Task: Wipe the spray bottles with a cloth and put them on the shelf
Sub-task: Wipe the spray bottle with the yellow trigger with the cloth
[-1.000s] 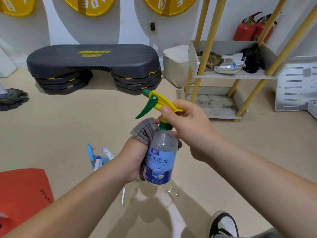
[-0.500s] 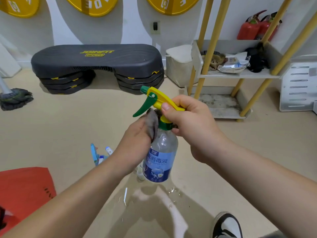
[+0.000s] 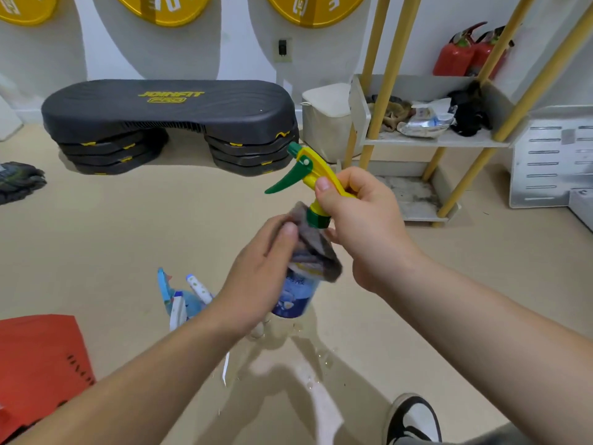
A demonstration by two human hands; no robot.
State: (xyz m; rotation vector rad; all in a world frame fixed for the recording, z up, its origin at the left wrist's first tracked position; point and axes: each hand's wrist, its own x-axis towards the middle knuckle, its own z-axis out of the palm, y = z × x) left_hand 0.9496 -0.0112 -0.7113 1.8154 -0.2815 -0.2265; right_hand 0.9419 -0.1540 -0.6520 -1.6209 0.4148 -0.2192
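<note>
A clear spray bottle [image 3: 296, 295] with a blue label and a yellow-and-green trigger head hangs in mid-air before me. My right hand [image 3: 359, 226] grips its yellow head and neck from the right. My left hand [image 3: 256, 274] holds a grey cloth [image 3: 316, 252] wrapped round the bottle's shoulder, which hides most of the body. Two more spray bottles, a blue one [image 3: 173, 300] and a white-topped one [image 3: 197, 284], lie on the floor behind my left wrist. The shelf [image 3: 436, 143] with yellow posts stands at the back right.
Rags, a foil bag and a black item lie on the shelf's middle board; its bottom board [image 3: 414, 194] is dirty. A black step platform [image 3: 170, 123] and a white bin [image 3: 325, 120] stand by the wall. Water wets the floor [image 3: 301, 364] below the bottle. A red sheet [image 3: 38, 358] lies at left.
My left hand has slid the cloth up from the bottle's lower body to its shoulder and over the label. My right hand keeps its hold on the head.
</note>
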